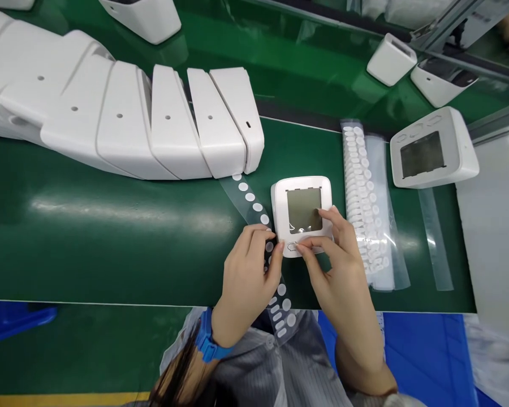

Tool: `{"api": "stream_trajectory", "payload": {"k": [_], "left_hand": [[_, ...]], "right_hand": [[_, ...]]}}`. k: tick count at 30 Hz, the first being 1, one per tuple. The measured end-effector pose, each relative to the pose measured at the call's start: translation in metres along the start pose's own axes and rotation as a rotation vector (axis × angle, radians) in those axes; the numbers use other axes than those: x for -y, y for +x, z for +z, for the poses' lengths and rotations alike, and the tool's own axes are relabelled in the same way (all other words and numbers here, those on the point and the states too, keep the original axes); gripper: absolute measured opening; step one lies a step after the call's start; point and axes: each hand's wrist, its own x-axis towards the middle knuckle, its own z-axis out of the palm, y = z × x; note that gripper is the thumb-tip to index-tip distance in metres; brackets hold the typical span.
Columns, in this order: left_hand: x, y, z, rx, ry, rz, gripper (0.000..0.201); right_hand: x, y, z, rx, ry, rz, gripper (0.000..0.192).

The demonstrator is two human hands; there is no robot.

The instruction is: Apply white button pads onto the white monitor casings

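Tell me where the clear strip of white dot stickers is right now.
In the head view, the sticker strip runs diagonally across the green belt under the left hand, just left of the white display unit.

Bright overhead glare, fisheye-bent edges

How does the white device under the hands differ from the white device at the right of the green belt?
The device under the hands lies near the belt's middle, touched by the right hand while the left hand holds the sticker strip; the device at the right lies untouched. The first looks smaller and squarer in view, the second wider and turned at an angle. Both are white with a grey screen facing up.
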Motion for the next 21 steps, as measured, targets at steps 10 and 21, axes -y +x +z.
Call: {"api": "stream_trajectory", "payload": {"k": [10, 21], "left_hand": [[0.0004, -0.0006, 0.0001, -0.010, 0.001, 0.015, 0.007], [-0.0004, 0.0000, 0.0008, -0.010, 0.004, 0.012, 0.009]], "right_hand": [[0.0077, 0.0028, 0.0001, -0.017, -0.032, -0.002, 0.015], [0.0050, 0.0019, 0.0025, -0.038, -0.035, -0.017, 0.016]]}}
